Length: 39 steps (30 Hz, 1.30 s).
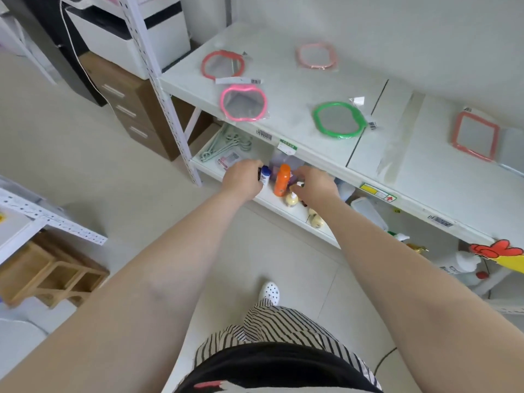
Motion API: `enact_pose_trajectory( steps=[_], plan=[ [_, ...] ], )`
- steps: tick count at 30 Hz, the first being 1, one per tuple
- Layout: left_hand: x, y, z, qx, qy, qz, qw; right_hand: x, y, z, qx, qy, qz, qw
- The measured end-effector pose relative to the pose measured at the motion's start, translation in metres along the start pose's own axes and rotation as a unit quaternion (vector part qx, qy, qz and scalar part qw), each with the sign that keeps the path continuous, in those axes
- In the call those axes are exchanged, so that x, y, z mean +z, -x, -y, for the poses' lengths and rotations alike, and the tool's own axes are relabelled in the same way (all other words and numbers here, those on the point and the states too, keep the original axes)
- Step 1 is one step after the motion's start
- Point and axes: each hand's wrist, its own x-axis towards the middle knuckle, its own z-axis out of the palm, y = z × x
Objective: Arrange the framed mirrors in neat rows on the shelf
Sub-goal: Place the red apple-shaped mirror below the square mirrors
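Five framed mirrors lie scattered flat on the upper white shelf (283, 80): a red oval one (222, 65), a pale pink one (316, 56), a bright pink one (243, 102), a green one (338, 120) and a coral rectangular one (476, 136). Both hands are one shelf lower, away from the mirrors. My left hand (242, 178) is wrapped around a blue-and-white bottle (265, 175). My right hand (314, 185) is curled just right of an orange bottle (282, 180); its fingertips are hidden, so what it holds is unclear.
The lower shelf (272, 198) carries pale green hangers (226, 143), yellowish bottles (292, 199) and a white container (368, 211). A toy chicken (499, 253) hangs at the right edge. A brown drawer unit (133, 109) and a wooden crate (51, 273) stand on the floor to the left.
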Motion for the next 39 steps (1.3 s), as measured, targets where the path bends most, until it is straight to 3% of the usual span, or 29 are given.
enact_pose_trajectory(
  steps=[5, 13, 21, 28, 39],
  plan=[
    [-0.012, -0.042, 0.02, -0.012, -0.011, -0.014, 1.0, -0.005, -0.06, 0.016, 0.012, -0.021, -0.004, 1.0],
    [-0.052, -0.105, 0.061, -0.056, -0.004, -0.062, 0.997, -0.012, -0.15, 0.057, -0.04, -0.024, -0.01, 0.999],
    [-0.074, -0.175, 0.091, -0.026, 0.035, -0.034, 0.998, -0.01, -0.215, 0.087, -0.04, -0.018, -0.037, 0.998],
    [-0.117, -0.264, 0.155, 0.053, 0.008, 0.002, 0.999, 0.0, -0.282, 0.139, 0.064, -0.066, -0.102, 0.991],
    [-0.168, -0.355, 0.235, 0.096, -0.024, 0.038, 0.994, 0.018, -0.329, 0.217, 0.153, -0.1, -0.14, 0.973]
  ],
)
